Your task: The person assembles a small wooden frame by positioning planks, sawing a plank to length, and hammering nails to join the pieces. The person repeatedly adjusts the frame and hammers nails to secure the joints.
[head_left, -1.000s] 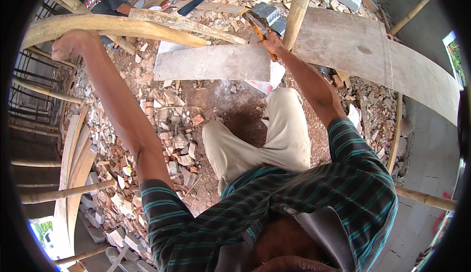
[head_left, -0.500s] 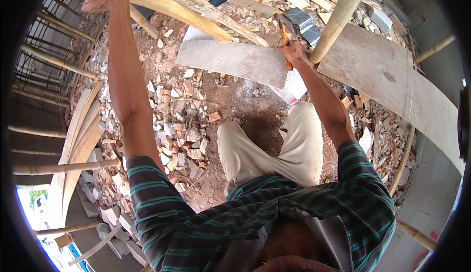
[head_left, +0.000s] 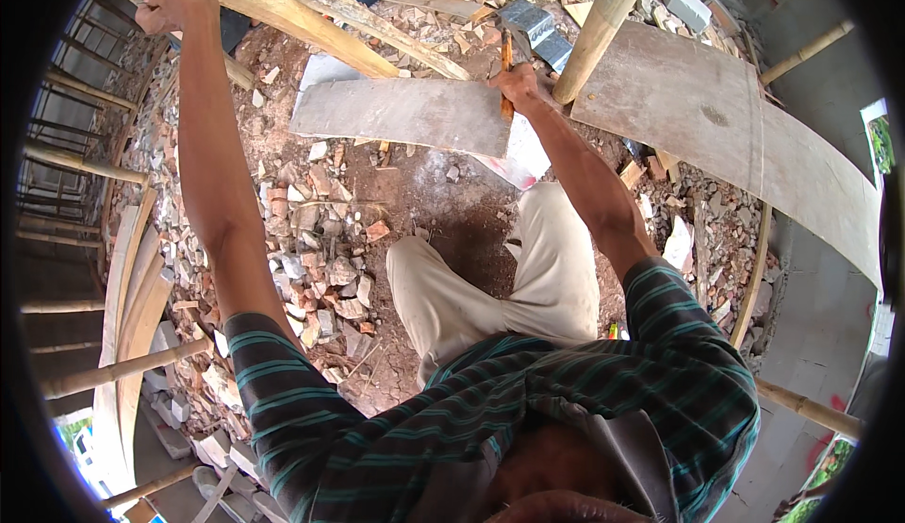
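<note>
My left hand (head_left: 172,6) grips a rough, pale wooden beam (head_left: 283,4) that runs across the top left. My right hand (head_left: 517,87) is closed around the wooden handle of a hammer (head_left: 518,33), whose grey metal head sits above the hand. The hammer is beside an upright bamboo pole (head_left: 603,23) and at the right end of a flat grey board (head_left: 405,113). Both arms are stretched forward in striped sleeves.
Broken bricks and rubble (head_left: 311,240) cover the dirt ground below. A wide curved plywood sheet (head_left: 735,136) lies at the right. Bamboo poles (head_left: 123,367) and steel rebar (head_left: 57,146) stand at the left. My legs in beige trousers (head_left: 490,287) are underneath.
The view has swung, so both hands sit further right and the left hand higher. The left hand stays on the beam, the right on the hammer next to the pole.
</note>
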Tool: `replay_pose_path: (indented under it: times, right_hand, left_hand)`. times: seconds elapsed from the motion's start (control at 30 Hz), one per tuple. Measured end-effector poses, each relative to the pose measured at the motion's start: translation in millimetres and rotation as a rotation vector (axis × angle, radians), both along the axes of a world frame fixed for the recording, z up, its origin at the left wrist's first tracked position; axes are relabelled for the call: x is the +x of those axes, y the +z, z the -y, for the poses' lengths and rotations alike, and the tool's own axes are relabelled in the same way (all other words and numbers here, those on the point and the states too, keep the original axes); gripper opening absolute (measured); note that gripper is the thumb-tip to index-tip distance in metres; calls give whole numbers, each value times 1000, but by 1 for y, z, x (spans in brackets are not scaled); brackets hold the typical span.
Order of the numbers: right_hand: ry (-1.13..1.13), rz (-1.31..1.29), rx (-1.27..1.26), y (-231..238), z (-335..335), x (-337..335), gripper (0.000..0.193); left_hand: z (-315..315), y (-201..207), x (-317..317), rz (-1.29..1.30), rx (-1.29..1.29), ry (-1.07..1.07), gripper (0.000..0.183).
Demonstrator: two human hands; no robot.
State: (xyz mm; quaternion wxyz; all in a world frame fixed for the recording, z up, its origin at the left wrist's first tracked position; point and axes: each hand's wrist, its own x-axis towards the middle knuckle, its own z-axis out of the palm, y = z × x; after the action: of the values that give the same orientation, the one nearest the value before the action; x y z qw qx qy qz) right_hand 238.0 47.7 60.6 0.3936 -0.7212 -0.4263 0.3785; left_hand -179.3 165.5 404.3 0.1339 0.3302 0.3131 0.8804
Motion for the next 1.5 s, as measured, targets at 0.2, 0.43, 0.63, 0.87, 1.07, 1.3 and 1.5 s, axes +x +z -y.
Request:
replay_pose_path:
  times: [0.2, 0.43, 0.63, 0.87, 1.07, 1.3, 1.5]
  right_hand:
    - [65, 77, 24, -2, -6, 3, 34]
    - [83, 27, 146, -16, -2, 2, 23]
    - [31, -1069, 558, -48, 1, -6, 27]
    - [70, 78, -14, -47, 3, -1, 36]
    - [-40, 32, -251, 8, 9, -10, 34]
    - [-339, 169, -561, 42, 6, -35, 34]
    - [-390, 178, -656, 36, -18, -71, 42]
  left_hand:
    - [13, -22, 5, -136, -33, 49, 33]
    - [-41, -19, -27, -127, 4, 136, 38]
    - [-46, -29, -25, -308, -102, 111, 57]
    - [-59, -25, -19, -53, -220, 8, 57]
    - [-57, -27, -8, -195, -262, 58, 48]
    - [-44, -36, -20, -423, -245, -373, 36]
    - [-45, 18, -40, -1490, -546, 168, 24]
